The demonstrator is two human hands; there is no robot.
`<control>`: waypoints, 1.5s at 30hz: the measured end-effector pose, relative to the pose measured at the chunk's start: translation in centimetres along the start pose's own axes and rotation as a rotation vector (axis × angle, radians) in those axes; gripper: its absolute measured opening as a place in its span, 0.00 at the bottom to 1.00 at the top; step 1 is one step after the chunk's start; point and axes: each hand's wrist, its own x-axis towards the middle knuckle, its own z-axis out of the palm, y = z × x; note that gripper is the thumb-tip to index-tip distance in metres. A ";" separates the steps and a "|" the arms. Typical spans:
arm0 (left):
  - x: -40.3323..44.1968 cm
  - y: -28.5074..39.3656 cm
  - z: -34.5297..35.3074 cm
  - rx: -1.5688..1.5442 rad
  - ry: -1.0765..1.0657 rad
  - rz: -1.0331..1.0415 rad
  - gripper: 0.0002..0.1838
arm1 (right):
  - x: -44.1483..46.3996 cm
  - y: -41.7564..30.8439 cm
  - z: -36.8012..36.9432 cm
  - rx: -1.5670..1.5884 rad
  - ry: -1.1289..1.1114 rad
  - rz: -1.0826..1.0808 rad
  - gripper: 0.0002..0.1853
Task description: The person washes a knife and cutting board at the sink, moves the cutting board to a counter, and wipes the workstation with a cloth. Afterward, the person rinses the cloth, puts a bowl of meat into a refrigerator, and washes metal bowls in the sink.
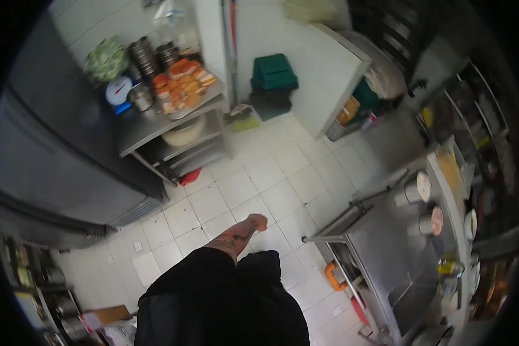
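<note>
My left hand (258, 222) is held out in front of my black-clothed body, above the pale tiled floor (222, 199). Its fingers look curled in, and I see nothing held in them. The forearm (232, 239) comes out of a short black sleeve and bears dark and red markings. No object touches the hand. My right hand is out of sight. Ahead to the left, a steel table (155, 124) carries orange-and-white chunks of food (184, 86), a round dial scale (119, 90) and a metal pot (140, 97).
To the right stands a steel worktop (380, 248) with two lidded tubs (418, 189). An orange hose (333, 275) hangs at its side. Tall grey cabinets (57, 155) line the left. A green-lidded bin (274, 72) sits by a low white wall (314, 69).
</note>
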 end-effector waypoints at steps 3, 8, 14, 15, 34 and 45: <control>5.7 6.4 -2.4 0.001 0.242 0.465 0.11 | -1.0 6.6 -0.3 0.101 0.033 0.082 0.17; 1.6 21.3 -7.4 -0.094 0.047 0.558 0.18 | 2.0 18.5 5.7 0.261 0.145 -0.145 0.16; 2.4 13.9 3.7 0.717 -0.411 0.860 0.21 | -5.5 11.0 2.8 0.852 0.291 -0.025 0.18; 1.0 14.4 5.9 0.888 -0.564 0.725 0.20 | -5.4 12.6 2.2 0.907 0.281 -0.002 0.18; -9.0 50.0 12.8 -0.179 -0.218 0.603 0.13 | 1.5 28.7 -7.8 0.850 0.242 0.204 0.14; 2.3 80.1 9.9 -0.254 -0.144 0.944 0.12 | 3.8 20.8 -22.1 0.588 0.412 -0.025 0.14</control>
